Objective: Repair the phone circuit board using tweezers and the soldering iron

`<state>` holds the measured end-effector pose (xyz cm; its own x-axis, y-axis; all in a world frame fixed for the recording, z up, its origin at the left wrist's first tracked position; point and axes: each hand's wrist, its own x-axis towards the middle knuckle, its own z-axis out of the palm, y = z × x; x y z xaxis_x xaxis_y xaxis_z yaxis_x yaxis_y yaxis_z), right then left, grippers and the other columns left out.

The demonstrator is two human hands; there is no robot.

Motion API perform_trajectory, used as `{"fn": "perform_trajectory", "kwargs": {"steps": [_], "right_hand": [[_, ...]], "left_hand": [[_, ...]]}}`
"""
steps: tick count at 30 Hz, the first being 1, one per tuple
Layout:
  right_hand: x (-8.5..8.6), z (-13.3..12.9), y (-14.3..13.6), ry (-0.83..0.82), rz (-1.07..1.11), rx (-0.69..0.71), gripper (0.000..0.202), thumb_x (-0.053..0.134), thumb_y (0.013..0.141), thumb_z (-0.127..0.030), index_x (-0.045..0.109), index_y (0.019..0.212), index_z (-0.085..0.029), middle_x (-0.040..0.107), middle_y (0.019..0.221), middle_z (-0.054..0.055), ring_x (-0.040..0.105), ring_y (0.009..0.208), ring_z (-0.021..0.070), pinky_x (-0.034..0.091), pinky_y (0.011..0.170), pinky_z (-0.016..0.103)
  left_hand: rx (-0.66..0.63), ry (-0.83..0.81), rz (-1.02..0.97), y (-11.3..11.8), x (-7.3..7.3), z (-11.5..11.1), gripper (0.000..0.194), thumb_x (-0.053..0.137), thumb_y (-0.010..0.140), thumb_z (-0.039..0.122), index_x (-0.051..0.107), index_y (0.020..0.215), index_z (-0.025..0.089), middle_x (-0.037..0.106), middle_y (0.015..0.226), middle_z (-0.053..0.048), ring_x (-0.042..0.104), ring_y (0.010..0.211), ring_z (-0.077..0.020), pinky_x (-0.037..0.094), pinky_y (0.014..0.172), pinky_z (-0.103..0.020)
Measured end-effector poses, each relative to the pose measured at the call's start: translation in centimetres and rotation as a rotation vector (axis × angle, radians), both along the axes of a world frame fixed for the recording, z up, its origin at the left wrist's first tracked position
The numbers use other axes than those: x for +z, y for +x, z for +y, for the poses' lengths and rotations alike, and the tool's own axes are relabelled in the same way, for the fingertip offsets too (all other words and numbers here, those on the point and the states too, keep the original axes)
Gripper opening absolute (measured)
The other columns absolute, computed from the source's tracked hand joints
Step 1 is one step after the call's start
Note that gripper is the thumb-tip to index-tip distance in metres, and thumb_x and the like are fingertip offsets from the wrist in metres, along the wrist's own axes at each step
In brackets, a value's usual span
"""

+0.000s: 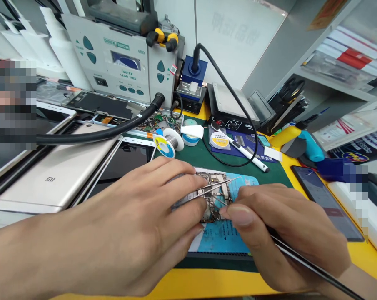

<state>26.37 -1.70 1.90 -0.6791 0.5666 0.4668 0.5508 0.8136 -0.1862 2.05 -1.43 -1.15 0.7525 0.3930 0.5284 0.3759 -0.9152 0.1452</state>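
Note:
My left hand is closed around a pair of metal tweezers. The tips of the tweezers point right over a phone circuit board, and the fingers cover the board's left part. In my right hand, pinched between thumb and fingers, is a slim dark rod-like tool whose exact kind I cannot make out. A thin metal tip shows ahead of the fingers, over the board. The board lies on a blue-and-white printed pad, on a green mat.
A hot-air station stands at the back, its black hose running left. Solder spool, flux tin, white pen-like tool and heating plate sit behind the board. Phones flank it, including a Xiaomi back cover.

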Motion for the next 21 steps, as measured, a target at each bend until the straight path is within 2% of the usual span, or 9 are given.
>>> {"fn": "perform_trajectory", "kwargs": {"steps": [6, 13, 17, 21], "right_hand": [[-0.3, -0.2, 0.3, -0.002, -0.006, -0.024, 0.031, 0.05, 0.107, -0.015, 0.058, 0.078, -0.024, 0.069, 0.064, 0.0, 0.065, 0.055, 0.0143, 0.049, 0.053, 0.031], [-2.1, -0.2, 0.4, 0.101, 0.172, -0.011, 0.031, 0.057, 0.106, -0.02, 0.049, 0.076, -0.026, 0.07, 0.067, 0.0, 0.069, 0.06, 0.0153, 0.05, 0.054, 0.032], [-2.1, -0.3, 0.4, 0.105, 0.169, -0.025, 0.03, 0.057, 0.106, -0.02, 0.05, 0.077, -0.026, 0.07, 0.067, -0.001, 0.07, 0.061, 0.0155, 0.051, 0.054, 0.032], [-1.9, -0.4, 0.4, 0.084, 0.148, -0.027, 0.028, 0.056, 0.106, -0.02, 0.052, 0.079, -0.026, 0.072, 0.07, -0.001, 0.072, 0.062, 0.0159, 0.051, 0.054, 0.032]], "left_hand": [[-0.007, -0.015, 0.005, 0.0, 0.0, 0.0, 0.025, 0.049, 0.107, 0.016, 0.071, 0.119, 0.009, 0.071, 0.108, -0.011, 0.062, 0.117, -0.034, 0.054, 0.101, -0.054], [-0.01, -0.018, -0.006, -0.2, -0.2, 0.0, 0.022, 0.053, 0.105, 0.014, 0.071, 0.117, 0.009, 0.071, 0.113, -0.011, 0.06, 0.121, -0.0348, 0.052, 0.104, -0.054], [-0.007, -0.025, -0.004, -0.1, -0.2, 0.0, 0.022, 0.052, 0.106, 0.014, 0.069, 0.118, 0.009, 0.071, 0.125, -0.013, 0.06, 0.124, -0.0358, 0.053, 0.102, -0.054], [0.0, -0.022, -0.004, 0.0, -0.2, 0.1, 0.021, 0.05, 0.107, 0.015, 0.069, 0.116, 0.01, 0.071, 0.127, -0.013, 0.061, 0.124, -0.0359, 0.055, 0.1, -0.054]]}}
